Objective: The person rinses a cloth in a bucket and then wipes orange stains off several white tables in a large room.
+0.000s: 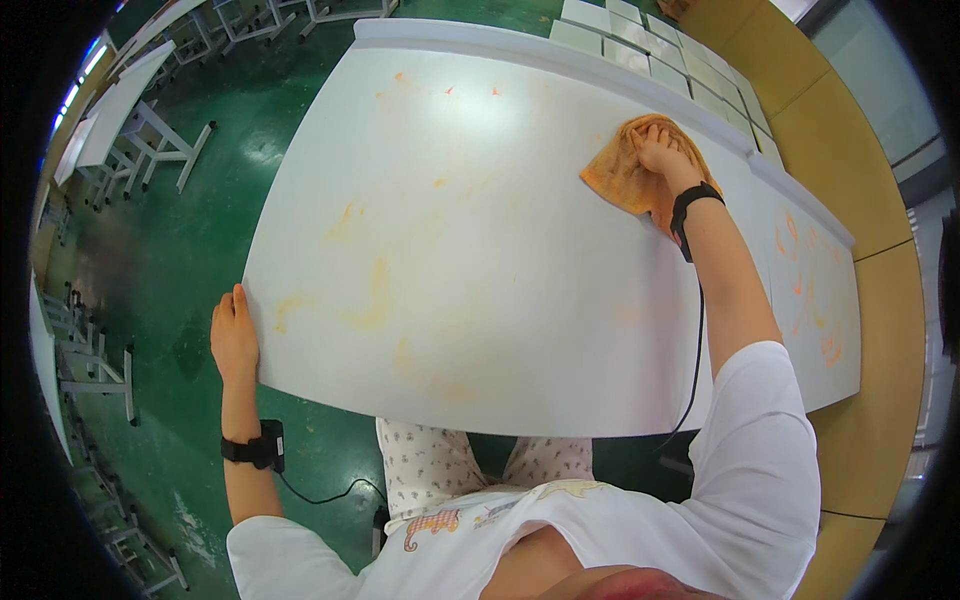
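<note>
A white tabletop (480, 247) with orange and yellow smears spreads before me. At its far right part, my right hand (664, 152) presses an orange cloth (616, 174) onto the surface. The cloth is bunched under my fingers, and its loose part fans out to the left and towards me. My left hand (234, 334) holds the table's left edge near the front corner; the undersides of its fingers are hidden. Yellow smears (379, 300) lie on the left half, and small orange spots (495, 91) near the back.
A raised ledge (555, 56) runs along the table's back. More orange marks (796, 285) are on the surface at right, beside a tan panel (889, 315). White boxlike blocks (649, 45) stand behind. Cables hang from both wristbands. Other desks (124, 112) stand left on the green floor.
</note>
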Motion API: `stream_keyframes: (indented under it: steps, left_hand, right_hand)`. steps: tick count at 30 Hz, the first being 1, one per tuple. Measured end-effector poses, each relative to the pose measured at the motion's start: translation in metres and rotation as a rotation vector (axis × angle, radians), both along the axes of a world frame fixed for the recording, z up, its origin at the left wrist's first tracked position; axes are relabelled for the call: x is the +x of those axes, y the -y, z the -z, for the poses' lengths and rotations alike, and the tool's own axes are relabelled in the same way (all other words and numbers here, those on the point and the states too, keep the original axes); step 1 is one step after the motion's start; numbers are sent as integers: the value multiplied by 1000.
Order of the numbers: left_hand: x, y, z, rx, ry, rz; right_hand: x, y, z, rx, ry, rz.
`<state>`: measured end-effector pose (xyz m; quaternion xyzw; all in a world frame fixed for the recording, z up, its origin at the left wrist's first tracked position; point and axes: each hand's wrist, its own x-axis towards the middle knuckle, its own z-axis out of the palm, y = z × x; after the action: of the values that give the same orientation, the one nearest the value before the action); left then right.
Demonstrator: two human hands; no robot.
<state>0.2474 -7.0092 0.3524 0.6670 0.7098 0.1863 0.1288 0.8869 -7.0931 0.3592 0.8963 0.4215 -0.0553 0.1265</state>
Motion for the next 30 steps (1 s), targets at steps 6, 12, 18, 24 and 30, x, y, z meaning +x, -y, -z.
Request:
stream_keyframes:
  steps: [6,12,18,24,30]
  left_hand:
    - [-7,1,-2,11,-28,-7]
    - [13,-11,1,2,-34,-4]
    - [-43,-2,2,-38,-113,-58]
    - [-23,-10,5,-16,-105,-27]
    - [-21,-6,11,-27,-109,17]
  right_hand:
    - [44,-21,28,109,56,109]
    - [87,25,43,302,262,24]
    - [-80,72,39,393,-10,-204]
    - [-134,175,21,385,-33,-460]
    - [-225,227,0,63,-125,-448]
